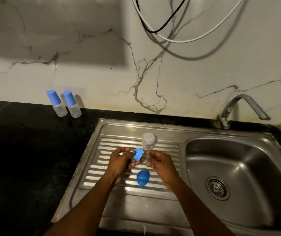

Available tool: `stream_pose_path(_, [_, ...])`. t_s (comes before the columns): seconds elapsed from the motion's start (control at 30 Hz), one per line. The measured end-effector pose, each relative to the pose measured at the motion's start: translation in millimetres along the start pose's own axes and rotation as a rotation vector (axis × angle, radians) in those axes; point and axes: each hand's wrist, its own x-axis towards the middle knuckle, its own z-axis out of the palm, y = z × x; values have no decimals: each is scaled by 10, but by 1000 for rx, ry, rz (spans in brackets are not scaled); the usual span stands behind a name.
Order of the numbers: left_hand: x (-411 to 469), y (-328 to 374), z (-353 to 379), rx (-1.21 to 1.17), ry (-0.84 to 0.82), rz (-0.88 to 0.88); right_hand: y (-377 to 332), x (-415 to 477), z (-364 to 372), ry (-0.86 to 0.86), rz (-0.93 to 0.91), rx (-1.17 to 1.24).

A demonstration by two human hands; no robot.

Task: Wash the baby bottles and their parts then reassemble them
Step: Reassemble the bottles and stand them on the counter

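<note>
Over the ribbed steel drainboard, my left hand pinches the blue plastic screw ring; my right hand grips what looks like a clear teat. I should push it through squarely.

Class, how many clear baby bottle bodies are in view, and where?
3. A left capped bottle and a right capped bottle stand together on the black counter by the wall; an uncapped bottle stands on the drainboard.

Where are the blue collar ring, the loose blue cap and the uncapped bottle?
blue collar ring [138,155]: head view, middle of its blue outer wall.
loose blue cap [143,178]: head view, centre of its rounded blue side.
uncapped bottle [148,138]: head view, clear wall above the printed label.
</note>
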Motion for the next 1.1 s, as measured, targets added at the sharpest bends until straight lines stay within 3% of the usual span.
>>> stream_pose_path(0.1, [-90, 38, 3, 26, -38, 20, -82, -41, 36, -53, 16, -313])
stream_pose_path(0.23, [-158, 77, -50, 124, -115, 74, -233, -87, 132, -9, -145, -733])
stream_pose_path(0.37, [-231, 115, -128, 287, -192, 136, -322, -151, 269, 56, -125, -767])
stream_pose_path(0.7, [-442, 236, -372, 393, -330, 165, -408, -500, 397, 80, 48, -587])
stream_pose_path(1.0, [-595, 221, -388, 482, -479, 146, -412, -718, 519, 94, -103, -727])
stream_pose_path(1.1, [-640, 249, -365, 416, -412, 138, -471, -743, 500, 78, -177, -772])
